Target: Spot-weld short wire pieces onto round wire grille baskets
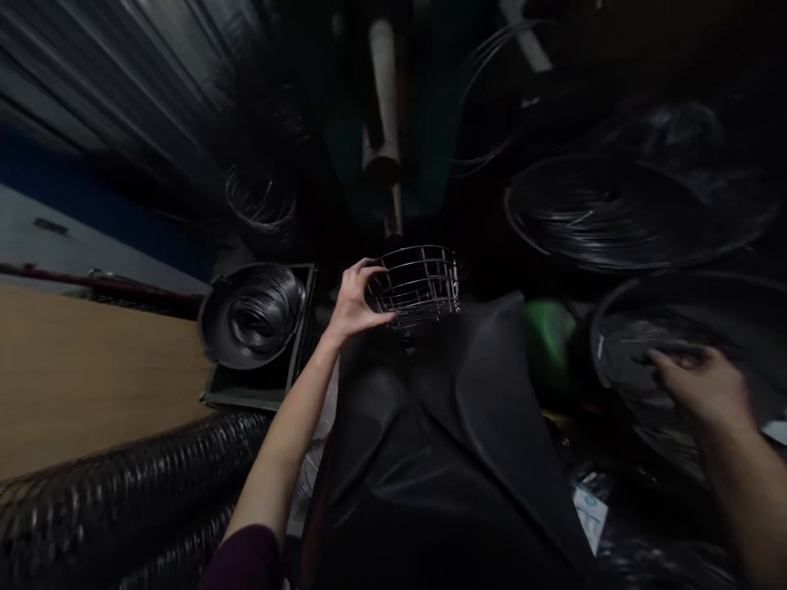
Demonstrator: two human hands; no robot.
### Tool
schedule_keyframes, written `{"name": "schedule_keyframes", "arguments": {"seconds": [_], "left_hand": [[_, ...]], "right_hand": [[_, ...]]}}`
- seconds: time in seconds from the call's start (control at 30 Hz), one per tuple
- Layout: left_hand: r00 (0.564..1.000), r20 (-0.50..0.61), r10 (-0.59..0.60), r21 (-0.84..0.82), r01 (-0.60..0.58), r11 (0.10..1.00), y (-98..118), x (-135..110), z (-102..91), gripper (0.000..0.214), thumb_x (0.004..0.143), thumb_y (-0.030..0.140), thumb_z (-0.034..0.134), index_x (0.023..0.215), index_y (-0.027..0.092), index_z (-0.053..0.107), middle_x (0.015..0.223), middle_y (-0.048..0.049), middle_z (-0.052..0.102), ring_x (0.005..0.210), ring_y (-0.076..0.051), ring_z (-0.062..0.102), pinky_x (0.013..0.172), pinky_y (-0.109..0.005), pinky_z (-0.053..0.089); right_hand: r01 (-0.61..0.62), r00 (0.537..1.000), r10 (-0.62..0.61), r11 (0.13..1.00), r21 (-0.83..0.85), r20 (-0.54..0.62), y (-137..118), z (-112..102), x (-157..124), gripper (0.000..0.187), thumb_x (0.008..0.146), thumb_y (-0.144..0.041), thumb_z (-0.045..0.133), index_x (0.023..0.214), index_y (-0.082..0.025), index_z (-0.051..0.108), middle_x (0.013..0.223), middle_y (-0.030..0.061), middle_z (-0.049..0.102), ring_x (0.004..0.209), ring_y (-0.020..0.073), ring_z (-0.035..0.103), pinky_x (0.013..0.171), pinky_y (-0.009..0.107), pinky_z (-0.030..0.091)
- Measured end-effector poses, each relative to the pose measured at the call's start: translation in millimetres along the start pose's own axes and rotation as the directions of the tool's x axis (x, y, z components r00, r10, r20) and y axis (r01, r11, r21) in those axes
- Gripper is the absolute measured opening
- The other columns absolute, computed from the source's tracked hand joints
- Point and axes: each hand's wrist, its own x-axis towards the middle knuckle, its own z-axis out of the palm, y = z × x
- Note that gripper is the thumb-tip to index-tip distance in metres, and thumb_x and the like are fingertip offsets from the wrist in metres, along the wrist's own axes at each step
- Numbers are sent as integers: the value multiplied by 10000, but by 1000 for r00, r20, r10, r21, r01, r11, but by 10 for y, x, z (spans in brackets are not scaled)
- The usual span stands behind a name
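Thumb [382,318] opposing fingers [372,269], our left hand [355,300] grasps one wire basket [425,283]; our right hand [707,385], blurred, curls over one black tub [618,324]; we cannot tell its grip.

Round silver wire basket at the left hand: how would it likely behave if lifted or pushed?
The basket at the left hand is probably stiff: its metal rings keep even curves. Thin wires with wide gaps suggest it is light for its size. Its round outline means it might roll if pushed on its side.
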Motion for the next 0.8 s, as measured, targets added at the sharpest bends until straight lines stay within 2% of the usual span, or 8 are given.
{"name": "schedule_keyframes", "arguments": {"seconds": [0.07, 0.1, 0.17, 0.27, 0.43, 0.5, 0.63, 0.8], "left_hand": [[999, 21, 31, 42, -32, 999, 47, 30, -16, 734, 587, 403, 896, 1222, 196, 590, 1389, -153, 480, 1331, -341, 448, 1130, -487, 385], [998, 33, 51, 53, -53, 997, 73, 44, -13, 717, 597, 408, 890, 1216, 190, 603, 1392, -160, 474, 1329, -347, 443, 1130, -492, 377], [994, 66, 88, 73, -93, 993, 123, 72, -1, 700, 615, 425, 877, 1218, 185, 617, 1389, -169, 470, 1318, -352, 439, 1125, -502, 369], [986, 127, 112, 102, -125, 987, 180, 108, -10, 698, 634, 446, 863, 1241, 204, 616, 1389, -168, 470, 1299, -349, 441, 1121, -522, 361], [973, 194, 126, 89, -145, 985, 187, 78, -116, 695, 656, 414, 855, 1276, 223, 606, 1412, -163, 453, 1307, -355, 432, 1130, -549, 348], [980, 166, 111, 58, -122, 991, 153, 35, -151, 708, 659, 421, 859, 1284, 203, 609, 1416, -174, 441, 1315, -358, 424, 1126, -537, 366], [994, 90, 65, 3, -65, 998, 69, -28, -174, 717, 655, 424, 871, 1283, 190, 617, 1411, -172, 445, 1328, -350, 426, 1128, -515, 391], [999, 32, 4, -49, -3, 999, 25, -4, -171, 717, 625, 400, 890, 1267, 228, 619, 1409, -139, 465, 1336, -340, 440, 1131, -524, 408]], "right_hand": [[-99, 992, 63, 920, 378, 106, -426, -76, -270, 538, 701, -458, 722, 1186, -237, 649, 988, 227, 678, 623, 187, 564, 558, 368, 401], [-104, 972, -23, 850, 516, 233, -681, -91, -420, 558, 633, -467, 778, 1134, -250, 663, 978, 182, 685, 618, 161, 549, 550, 335, 396], [-99, 826, -266, 800, 592, 497, -1216, -51, -678, 554, 547, -511, 837, 990, -207, 703, 924, 126, 692, 636, 146, 560, 545, 285, 399], [19, 554, -488, 818, 575, 675, -1892, 155, -875, 555, 605, -564, 792, 968, -148, 739, 790, 76, 694, 547, 104, 501, 491, 237, 347], [663, 495, -771, 634, 399, 401, -2355, 520, -987, 285, 841, -391, 636, 970, -178, 773, 876, 54, 748, 733, 168, 662, 634, 262, 455], [882, 382, -871, 443, 158, 310, -2376, 584, -1055, 320, 894, -380, 599, 1100, -191, 756, 1019, 73, 753, 826, 212, 703, 643, 280, 463], [983, 157, -927, 113, -145, 341, -2393, 600, -1149, 459, 946, -388, 545, 1363, -211, 621, 1260, 89, 667, 822, 231, 725, 527, 277, 423], [962, 107, -904, -11, -274, 414, -2544, 547, -1176, 516, 980, -337, 453, 1457, -152, 523, 1391, 97, 555, 813, 229, 729, 500, 299, 442]]}}
